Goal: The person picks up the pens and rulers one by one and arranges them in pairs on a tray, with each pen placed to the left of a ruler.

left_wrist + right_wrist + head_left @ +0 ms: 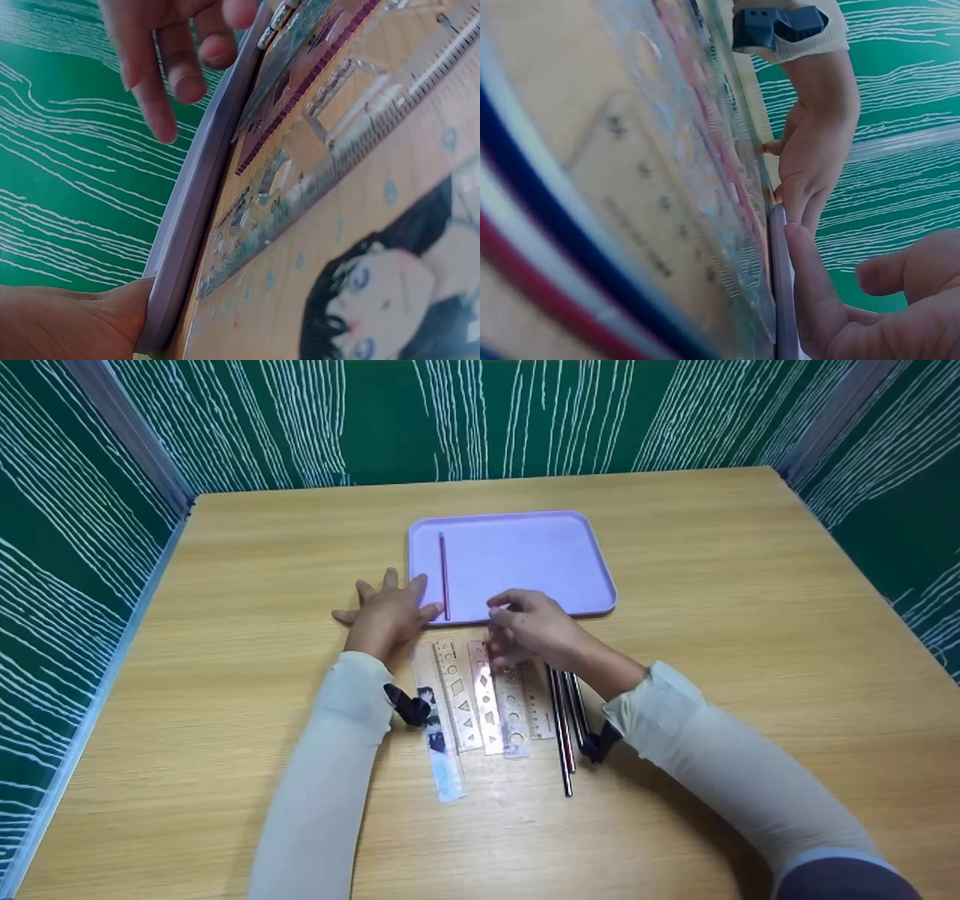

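A purple tray (525, 555) lies on the table with one dark red pencil (444, 574) inside, near its left side. My left hand (390, 615) rests at the tray's front left corner, fingers spread and thumb beside the pencil's lower end. Over the front edge hovers my right hand (536, 626), its fingers loosely bent; in the right wrist view this hand (885, 315) shows nothing between thumb and fingers. Below the tray are several clear rulers, among them a pink-tinted ruler (486, 705) and a ruler with a cartoon figure (442, 750).
Several dark striped pencils (562, 727) lie in a bunch right of the rulers, partly under the right forearm. The wooden table (712, 585) extends around the tray. Green walls with white streaks (480, 420) stand behind and at both sides.
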Demonstrator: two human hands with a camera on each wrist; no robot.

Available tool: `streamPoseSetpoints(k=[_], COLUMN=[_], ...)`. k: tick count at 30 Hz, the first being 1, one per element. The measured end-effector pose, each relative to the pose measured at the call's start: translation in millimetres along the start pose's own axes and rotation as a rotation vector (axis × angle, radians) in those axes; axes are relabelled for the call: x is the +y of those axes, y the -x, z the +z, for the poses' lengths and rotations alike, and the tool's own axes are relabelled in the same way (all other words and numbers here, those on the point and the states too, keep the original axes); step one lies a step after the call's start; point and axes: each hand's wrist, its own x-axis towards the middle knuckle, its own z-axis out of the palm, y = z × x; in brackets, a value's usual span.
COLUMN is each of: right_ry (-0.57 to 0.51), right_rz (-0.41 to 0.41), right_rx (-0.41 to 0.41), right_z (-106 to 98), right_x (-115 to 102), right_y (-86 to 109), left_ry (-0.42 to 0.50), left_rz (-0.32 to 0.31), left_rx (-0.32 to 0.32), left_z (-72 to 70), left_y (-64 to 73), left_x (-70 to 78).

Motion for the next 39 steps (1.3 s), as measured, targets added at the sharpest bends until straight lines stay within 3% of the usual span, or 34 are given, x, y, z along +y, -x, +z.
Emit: streamPoseSetpoints(k=[14,20,39], right_ry=[0.051,0.088,0.144], right_rz=[0.000,-0.038,-0.053], right_rx=[-0.006,-0.010,0.028], right_z=[-9,-13,-27], right_x=[19,25,35], right_y=[22.2,29.2,37.6], left_ry=[-0.009,0.006,-0.016], left_rz=[-0.005,-0.012,-0.010], left_rx=[-0.005,0.000,0.010], left_z=[1.8,1.2,2.1], left_y=[-1.1,-1.4,-2.8], left_x=[-1.8,-0.8,1.2])
